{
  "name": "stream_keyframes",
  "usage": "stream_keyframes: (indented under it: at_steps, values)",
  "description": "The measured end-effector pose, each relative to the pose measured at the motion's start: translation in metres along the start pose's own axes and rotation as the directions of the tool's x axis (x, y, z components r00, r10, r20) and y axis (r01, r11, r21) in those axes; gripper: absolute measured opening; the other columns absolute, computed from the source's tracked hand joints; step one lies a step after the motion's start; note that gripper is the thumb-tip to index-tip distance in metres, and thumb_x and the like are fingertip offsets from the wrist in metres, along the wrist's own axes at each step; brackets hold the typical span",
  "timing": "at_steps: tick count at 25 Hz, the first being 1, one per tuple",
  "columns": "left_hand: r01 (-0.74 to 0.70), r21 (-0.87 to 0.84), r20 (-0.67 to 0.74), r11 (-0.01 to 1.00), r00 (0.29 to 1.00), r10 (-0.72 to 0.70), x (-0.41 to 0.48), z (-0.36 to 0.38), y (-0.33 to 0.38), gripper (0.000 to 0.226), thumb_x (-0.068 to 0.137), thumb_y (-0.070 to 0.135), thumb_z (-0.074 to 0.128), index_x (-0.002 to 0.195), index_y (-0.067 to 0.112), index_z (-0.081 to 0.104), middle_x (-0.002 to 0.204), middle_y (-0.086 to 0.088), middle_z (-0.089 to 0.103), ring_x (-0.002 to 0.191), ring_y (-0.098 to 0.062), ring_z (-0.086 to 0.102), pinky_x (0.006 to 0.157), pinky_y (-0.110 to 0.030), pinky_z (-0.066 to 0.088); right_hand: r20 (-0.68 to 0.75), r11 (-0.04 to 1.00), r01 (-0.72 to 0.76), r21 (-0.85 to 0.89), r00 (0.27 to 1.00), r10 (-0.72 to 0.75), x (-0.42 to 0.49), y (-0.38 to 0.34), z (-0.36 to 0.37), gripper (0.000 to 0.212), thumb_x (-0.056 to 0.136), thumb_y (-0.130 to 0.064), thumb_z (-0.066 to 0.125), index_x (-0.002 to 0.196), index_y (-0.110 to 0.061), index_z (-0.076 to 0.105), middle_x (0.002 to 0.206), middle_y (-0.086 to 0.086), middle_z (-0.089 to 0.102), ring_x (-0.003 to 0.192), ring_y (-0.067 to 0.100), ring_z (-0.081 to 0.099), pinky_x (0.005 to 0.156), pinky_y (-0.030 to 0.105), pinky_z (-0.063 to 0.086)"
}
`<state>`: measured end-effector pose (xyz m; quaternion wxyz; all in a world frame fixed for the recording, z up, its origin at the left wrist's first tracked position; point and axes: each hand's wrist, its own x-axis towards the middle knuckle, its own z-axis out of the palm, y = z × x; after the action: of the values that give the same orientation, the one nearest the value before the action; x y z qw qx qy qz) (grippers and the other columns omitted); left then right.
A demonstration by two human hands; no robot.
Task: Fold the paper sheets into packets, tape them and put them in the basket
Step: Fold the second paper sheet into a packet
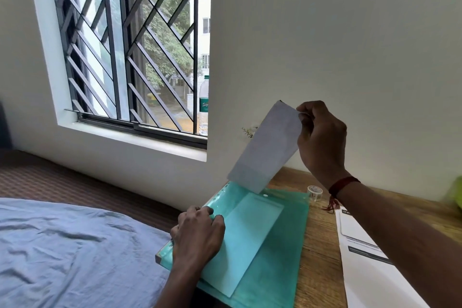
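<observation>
At the table's (320, 257) corner beside the bed (62, 245), the right hand (321, 137) pinches the top edge of a paper sheet (267, 147). The sheet is lifted and tilted, and its lower end meets the mouth of a green folder (282, 245) lying flat. The left hand (197, 230) bears down on the folder's left edge with bent fingers. Whether its grip clasps that edge or only presses on it, I cannot tell. To my eye this is the drawing-out of a sheet for folding. It wants a steady pull along the sheet's length, with the folder pinned so it neither slides nor creases the paper. A tape roll (315, 192) stands just beyond the folder, near the right wrist. I cannot pick out the basket.
</observation>
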<state>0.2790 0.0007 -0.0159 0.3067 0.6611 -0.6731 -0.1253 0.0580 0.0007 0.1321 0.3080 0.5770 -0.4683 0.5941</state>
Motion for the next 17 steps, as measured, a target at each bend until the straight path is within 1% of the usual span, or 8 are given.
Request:
stream_keyframes:
  at_steps: [3,4,6,8,10,13,15,17]
  values:
    - [-0.035,0.032,-0.071,0.999,0.997,0.037,-0.002,0.003,0.0,0.041,0.088,0.038,0.046,0.125,0.024,0.056,0.13,0.001,0.051,0.123,-0.022,0.041,0.101,-0.046,0.036,0.03,0.98,-0.183,0.078,0.983,0.181,-0.004,-0.003,-0.01,0.016,0.087,0.0,0.055,0.097,-0.012,0.061,0.086,0.0,0.067,0.077,0.022,0.065,0.07,0.029,0.051]
    - [-0.061,0.043,-0.104,0.997,0.992,0.065,-0.004,0.004,0.001,0.042,0.087,0.037,0.048,0.125,0.023,0.054,0.131,0.001,0.05,0.124,-0.022,0.041,0.102,-0.047,0.036,0.05,0.956,-0.269,0.114,0.963,0.264,-0.006,-0.002,-0.014,0.016,0.088,-0.002,0.056,0.097,-0.014,0.061,0.085,-0.003,0.065,0.077,0.022,0.066,0.069,0.032,0.054]
    - [-0.137,0.041,-0.182,0.99,0.973,0.142,-0.005,0.004,0.003,0.048,0.082,0.036,0.05,0.128,0.021,0.052,0.132,-0.002,0.051,0.124,-0.024,0.043,0.103,-0.05,0.037,0.114,0.862,-0.465,0.203,0.885,0.451,-0.011,-0.001,-0.024,0.014,0.09,-0.005,0.057,0.096,-0.017,0.06,0.086,-0.004,0.062,0.075,0.02,0.066,0.058,0.036,0.059]
    - [-0.253,0.006,-0.273,0.967,0.93,0.245,-0.007,0.002,0.008,0.059,0.078,0.037,0.048,0.132,0.015,0.049,0.136,-0.01,0.05,0.123,-0.03,0.046,0.1,-0.05,0.042,0.196,0.739,-0.616,0.273,0.788,0.584,-0.018,0.002,-0.035,0.013,0.092,-0.006,0.058,0.097,-0.018,0.059,0.094,0.001,0.062,0.077,0.02,0.067,0.051,0.032,0.059]
    - [-0.383,-0.025,-0.358,0.924,0.866,0.349,-0.009,-0.003,0.017,0.066,0.077,0.04,0.046,0.137,0.011,0.044,0.141,-0.015,0.045,0.123,-0.033,0.046,0.097,-0.048,0.044,0.265,0.621,-0.717,0.315,0.695,0.668,-0.028,0.008,-0.045,0.012,0.092,-0.007,0.059,0.099,-0.017,0.059,0.101,0.005,0.062,0.08,0.021,0.066,0.053,0.031,0.058]
    - [-0.585,0.03,-0.413,0.811,0.731,0.543,-0.009,-0.009,0.039,0.072,0.079,0.04,0.055,0.141,0.008,0.039,0.148,-0.016,0.037,0.133,-0.033,0.038,0.106,-0.048,0.037,0.322,0.479,-0.806,0.348,0.583,0.746,-0.045,0.02,-0.063,0.011,0.092,-0.006,0.059,0.1,-0.014,0.06,0.103,0.008,0.064,0.075,0.018,0.066,0.056,0.035,0.059]
    - [-0.692,0.101,-0.359,0.714,0.644,0.675,-0.009,-0.007,0.059,0.079,0.078,0.044,0.061,0.144,0.009,0.035,0.152,-0.014,0.032,0.14,-0.031,0.031,0.114,-0.049,0.028,0.337,0.418,-0.833,0.361,0.535,0.775,-0.055,0.029,-0.078,0.011,0.092,-0.005,0.059,0.099,-0.013,0.06,0.102,0.011,0.065,0.078,0.02,0.065,0.054,0.034,0.058]
    - [-0.77,0.179,-0.252,0.613,0.566,0.785,-0.008,0.0,0.08,0.085,0.077,0.051,0.061,0.146,0.011,0.032,0.153,-0.013,0.031,0.142,-0.029,0.027,0.117,-0.051,0.02,0.333,0.381,-0.845,0.374,0.506,0.796,-0.063,0.037,-0.094,0.01,0.092,-0.004,0.059,0.098,-0.013,0.06,0.1,0.013,0.066,0.082,0.023,0.064,0.053,0.032,0.058]
